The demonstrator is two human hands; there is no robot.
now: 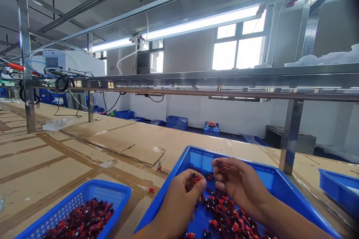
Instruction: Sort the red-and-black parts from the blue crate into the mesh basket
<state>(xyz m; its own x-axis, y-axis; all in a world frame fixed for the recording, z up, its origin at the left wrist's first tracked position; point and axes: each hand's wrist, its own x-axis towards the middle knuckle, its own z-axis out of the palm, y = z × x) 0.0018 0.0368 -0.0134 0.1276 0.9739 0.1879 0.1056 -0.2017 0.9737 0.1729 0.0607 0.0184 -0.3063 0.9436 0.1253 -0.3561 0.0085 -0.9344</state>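
Observation:
Over a large blue bin, my left hand pinches a small red-and-black part between thumb and fingers. Close by on the right, my right hand has its fingertips closed on another small dark red part; its exact kind is too small to tell. Beneath both hands, a loose heap of red-and-black parts lies on the bin floor, partly hidden by my hands and forearms. To the left stands a blue perforated basket holding a pile of similar parts.
Taped cardboard covers the bench. One loose red part lies between basket and bin. A metal post rises behind the bin, beneath a steel shelf. Another blue tray sits at the right.

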